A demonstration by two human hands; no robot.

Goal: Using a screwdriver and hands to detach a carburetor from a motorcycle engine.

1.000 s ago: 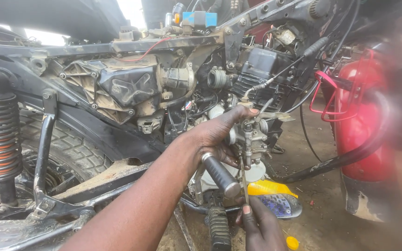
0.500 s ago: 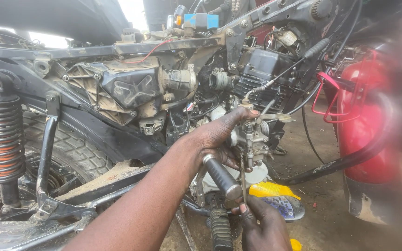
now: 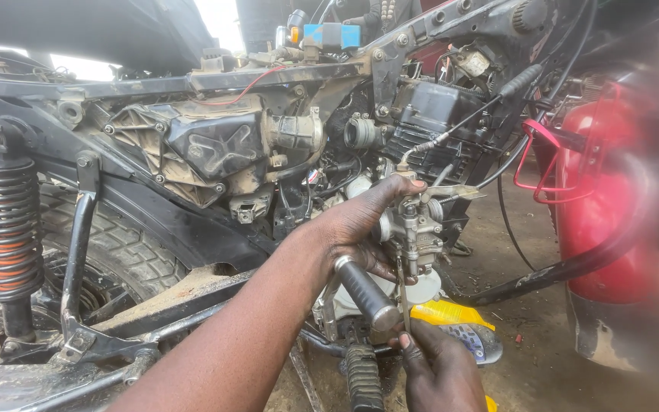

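My left hand reaches in from the lower left and grips a small metal carburetor beside the stripped motorcycle's engine. A cable runs up from the carburetor's top. At the bottom of the view, my right hand pinches a thin metal tool shaft. The shaft stands upright with its tip at the carburetor's underside. A black rubber-covered lever juts out just below my left hand.
The air box and bare frame fill the middle. A coil shock spring and the rear tyre are at left. A red fuel tank stands at right, and a yellow object lies on the ground.
Both hands keep their grips. My right hand has shifted slightly on the tool shaft, and the view has drifted a little.
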